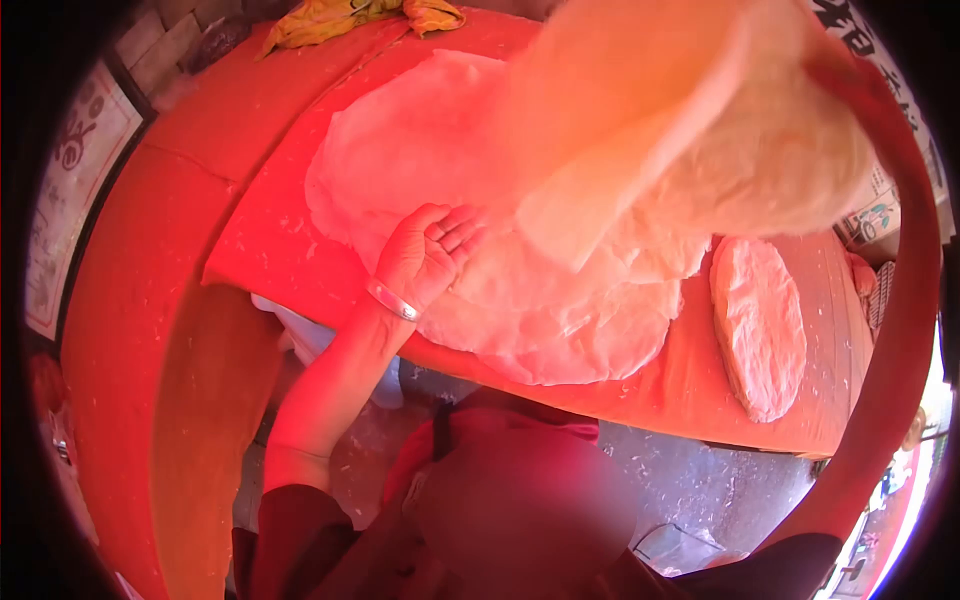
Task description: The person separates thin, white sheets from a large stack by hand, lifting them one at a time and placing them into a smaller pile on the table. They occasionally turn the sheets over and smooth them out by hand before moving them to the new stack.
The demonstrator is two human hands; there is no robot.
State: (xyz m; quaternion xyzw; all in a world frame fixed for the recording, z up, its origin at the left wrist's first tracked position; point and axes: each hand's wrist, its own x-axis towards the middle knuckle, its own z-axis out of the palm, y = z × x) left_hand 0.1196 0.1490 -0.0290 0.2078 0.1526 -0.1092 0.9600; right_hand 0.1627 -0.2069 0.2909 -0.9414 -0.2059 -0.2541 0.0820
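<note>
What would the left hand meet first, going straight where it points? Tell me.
Probably the blurred, lifted dough sheet, whose lower edge appears ahead of the left hand, up and right in the picture. Depth is unclear; the hand may pass beneath, over the flat dough on the table.

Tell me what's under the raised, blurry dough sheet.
Pale, wrinkled dough layers show below, on the red-covered table. The raised sheet hides their upper right; what's there can't be seen.

Finish notes

Bracelet [393,300]: metal, glossy. Stacked sheets [560,340]: doughlike, matt, wrinkled. Slab [757,330]: doughlike, matt, rippled. Rag [330,22]: cloth, crumpled. Counter [270,230]: mostly smooth, pale-flecked; material unclear. Floor [700,480]: hard-looking, flecked.
</note>
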